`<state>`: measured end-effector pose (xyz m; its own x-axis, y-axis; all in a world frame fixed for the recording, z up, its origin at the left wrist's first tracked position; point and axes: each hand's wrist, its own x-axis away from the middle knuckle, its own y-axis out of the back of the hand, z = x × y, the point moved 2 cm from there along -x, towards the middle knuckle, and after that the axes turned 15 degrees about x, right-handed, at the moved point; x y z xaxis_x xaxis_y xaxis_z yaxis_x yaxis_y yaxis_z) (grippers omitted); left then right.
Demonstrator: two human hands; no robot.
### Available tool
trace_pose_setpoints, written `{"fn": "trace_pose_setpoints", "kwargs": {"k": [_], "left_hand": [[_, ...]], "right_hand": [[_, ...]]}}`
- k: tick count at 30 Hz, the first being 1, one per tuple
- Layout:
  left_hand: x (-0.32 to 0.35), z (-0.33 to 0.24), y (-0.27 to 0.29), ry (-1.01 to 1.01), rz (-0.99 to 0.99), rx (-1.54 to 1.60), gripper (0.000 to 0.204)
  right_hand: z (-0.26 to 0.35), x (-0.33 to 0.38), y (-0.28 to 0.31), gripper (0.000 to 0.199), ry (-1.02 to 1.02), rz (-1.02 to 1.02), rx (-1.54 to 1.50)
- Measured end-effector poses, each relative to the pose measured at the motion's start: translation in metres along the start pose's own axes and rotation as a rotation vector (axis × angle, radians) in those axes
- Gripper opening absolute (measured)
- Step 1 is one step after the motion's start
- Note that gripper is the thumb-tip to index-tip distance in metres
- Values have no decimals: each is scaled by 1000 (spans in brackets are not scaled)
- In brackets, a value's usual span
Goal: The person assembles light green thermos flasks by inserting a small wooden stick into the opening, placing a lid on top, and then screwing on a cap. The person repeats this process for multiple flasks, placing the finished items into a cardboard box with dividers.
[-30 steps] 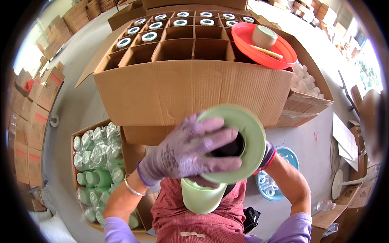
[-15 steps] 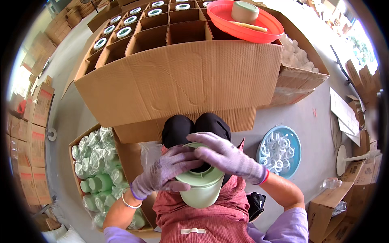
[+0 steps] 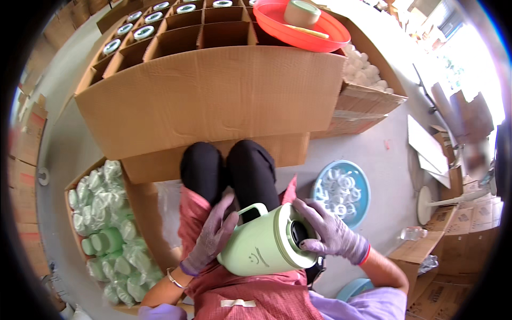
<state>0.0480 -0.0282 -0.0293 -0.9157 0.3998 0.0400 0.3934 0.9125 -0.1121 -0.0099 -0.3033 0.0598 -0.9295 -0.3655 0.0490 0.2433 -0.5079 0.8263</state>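
At the far left, an open cardboard box (image 3: 133, 213) on the floor holds pale green jugs wrapped in clear plastic (image 3: 104, 213). Next to it, the seated person's lap, in black trousers and a red checked apron (image 3: 250, 296), fills the lower centre. The left hand (image 3: 213, 234), in a purple glove, is wrapped around the left side of a pale green plastic jug with a handle (image 3: 264, 248), which lies tilted on its side across the lap, its dark open mouth facing right. The right hand (image 3: 328, 232), also gloved in purple, grips the jug's rim, fingers curled over the opening. Above the knees stands a large cardboard carton with divider cells (image 3: 208, 96), some cells holding round green-rimmed lids (image 3: 144, 33). A red plastic basin (image 3: 304, 32) with a roll of tape (image 3: 302, 13) rests on the carton's upper right corner. Further right on the grey floor sits a blue round basin of clear plastic rings (image 3: 341, 189).
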Motion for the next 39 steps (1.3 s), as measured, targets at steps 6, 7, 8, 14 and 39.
{"fn": "trace_pose_setpoints", "kwargs": {"k": [6, 7, 8, 14, 39], "left_hand": [[9, -1, 7, 530, 165, 437, 26], [10, 5, 10, 527, 156, 517, 27], [8, 5, 7, 586, 193, 473, 28], [-6, -37, 5, 396, 226, 128, 32], [-49, -138, -22, -817, 204, -817, 19]], "right_hand": [[-2, 76, -29, 40, -446, 293, 126], [0, 72, -33, 52, -422, 101, 157], [-1, 63, -33, 58, -264, -83, 183], [13, 13, -51, 44, 292, -450, -220], [-27, -77, -35, 71, -406, -341, -1335]]}}
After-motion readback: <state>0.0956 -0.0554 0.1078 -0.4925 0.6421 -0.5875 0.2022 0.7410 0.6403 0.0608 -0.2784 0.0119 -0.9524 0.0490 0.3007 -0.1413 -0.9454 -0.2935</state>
